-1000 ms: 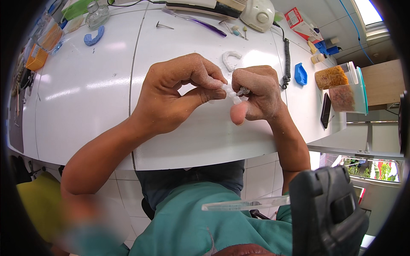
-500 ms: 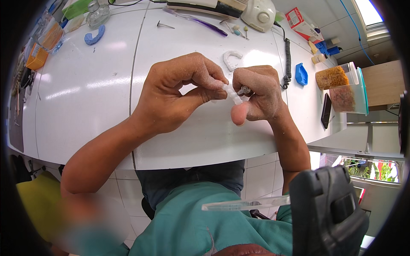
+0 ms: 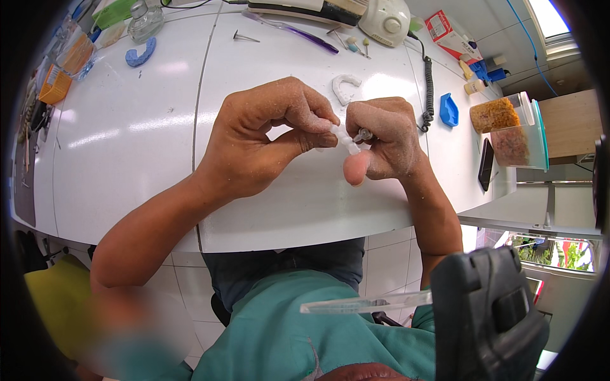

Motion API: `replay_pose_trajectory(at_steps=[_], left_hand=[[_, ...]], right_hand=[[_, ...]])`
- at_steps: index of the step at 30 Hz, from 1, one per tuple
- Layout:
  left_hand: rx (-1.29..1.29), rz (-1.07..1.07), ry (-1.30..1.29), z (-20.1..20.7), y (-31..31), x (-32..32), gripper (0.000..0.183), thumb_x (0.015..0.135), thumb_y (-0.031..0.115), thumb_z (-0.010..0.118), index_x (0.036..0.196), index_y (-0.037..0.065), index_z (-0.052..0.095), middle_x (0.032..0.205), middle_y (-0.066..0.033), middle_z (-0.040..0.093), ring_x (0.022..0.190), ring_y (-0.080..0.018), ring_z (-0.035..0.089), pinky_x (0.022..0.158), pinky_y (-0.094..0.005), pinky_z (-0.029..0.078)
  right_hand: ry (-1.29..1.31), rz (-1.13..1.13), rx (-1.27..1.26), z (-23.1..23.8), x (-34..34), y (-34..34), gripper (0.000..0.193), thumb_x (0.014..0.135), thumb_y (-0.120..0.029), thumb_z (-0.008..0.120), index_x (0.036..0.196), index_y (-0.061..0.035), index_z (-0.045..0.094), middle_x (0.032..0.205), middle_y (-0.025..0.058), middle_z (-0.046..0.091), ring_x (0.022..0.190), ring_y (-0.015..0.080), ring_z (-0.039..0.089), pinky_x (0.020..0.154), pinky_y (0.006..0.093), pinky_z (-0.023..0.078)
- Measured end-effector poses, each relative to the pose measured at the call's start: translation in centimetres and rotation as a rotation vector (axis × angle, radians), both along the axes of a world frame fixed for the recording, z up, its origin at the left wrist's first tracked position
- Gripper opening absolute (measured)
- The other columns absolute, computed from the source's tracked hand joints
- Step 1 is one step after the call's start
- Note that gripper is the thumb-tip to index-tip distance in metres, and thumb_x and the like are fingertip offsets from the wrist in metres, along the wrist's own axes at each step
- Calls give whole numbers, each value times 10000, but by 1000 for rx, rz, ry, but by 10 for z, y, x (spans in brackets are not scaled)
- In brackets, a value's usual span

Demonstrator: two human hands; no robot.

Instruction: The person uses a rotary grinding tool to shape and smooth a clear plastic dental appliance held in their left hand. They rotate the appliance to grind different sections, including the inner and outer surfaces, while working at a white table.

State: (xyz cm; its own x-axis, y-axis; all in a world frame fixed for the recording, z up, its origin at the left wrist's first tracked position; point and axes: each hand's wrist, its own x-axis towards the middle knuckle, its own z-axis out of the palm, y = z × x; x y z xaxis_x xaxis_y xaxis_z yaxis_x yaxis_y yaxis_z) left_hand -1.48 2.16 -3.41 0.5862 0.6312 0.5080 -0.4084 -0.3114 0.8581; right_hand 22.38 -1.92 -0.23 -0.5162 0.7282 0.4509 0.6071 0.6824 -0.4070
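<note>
A whitish, tooth-shaped dental splint (image 3: 344, 138) is held between my two hands above the white table. My left hand (image 3: 260, 136) pinches its upper left end between thumb and index finger. My right hand (image 3: 387, 140) is curled around a handpiece (image 3: 363, 134), of which only the metal front end shows; the rest lies hidden in the fist. The right thumb presses against the splint's lower end. Pale dust coats the fingers of both hands. Just beyond them, a white horseshoe-shaped dental model (image 3: 344, 89) lies on the table.
A coiled cord (image 3: 428, 89) runs from a cream control box (image 3: 386, 22) down beside my right wrist. Burs (image 3: 356, 46), a purple toothbrush (image 3: 298, 35) and a blue arch (image 3: 141, 53) lie farther back. Right: blue tray (image 3: 448, 110), plastic tubs (image 3: 518, 145), phone (image 3: 485, 165).
</note>
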Motion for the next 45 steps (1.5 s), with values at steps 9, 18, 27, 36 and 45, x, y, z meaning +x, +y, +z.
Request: replay_pose_trajectory(at_steps=[9,18,27,36,45], left_hand=[[-3,-5,-4,-1,1,0,221,866,-179,705,930,29,664,1076,-119,673,1055,-208,707,917,-321,646],[25,-3,-3,-1,2,-1,233,866,-189,697,937,31,667,1085,-120,671,1057,-211,704,915,-323,649],[99,-9,29,0,2,-1,227,853,-195,704,929,15,667,1096,-137,674,1059,-220,713,900,-325,659],[125,-8,33,0,1,0,217,855,-195,697,909,14,676,1096,-138,684,1040,-220,728,880,-322,666],[183,19,8,3,1,0,185,853,-167,718,891,12,687,1063,-140,703,1001,-206,737,867,-322,664]], right_hand=[[4,1,3,1,0,0,729,627,-835,730,656,-142,508,516,-15,436,445,143,464,422,275,319],[-11,8,20,0,0,1,745,614,-835,744,657,-130,507,526,-8,436,453,153,463,428,287,319],[0,17,-66,7,-1,-1,786,577,-827,809,683,-100,527,562,22,493,477,177,494,460,289,382],[-32,95,-94,12,-1,-1,752,629,-820,805,694,-116,550,563,21,534,501,176,589,475,284,449],[-11,99,-110,10,-3,-1,761,630,-835,793,695,-116,549,560,21,524,490,183,568,467,294,431]])
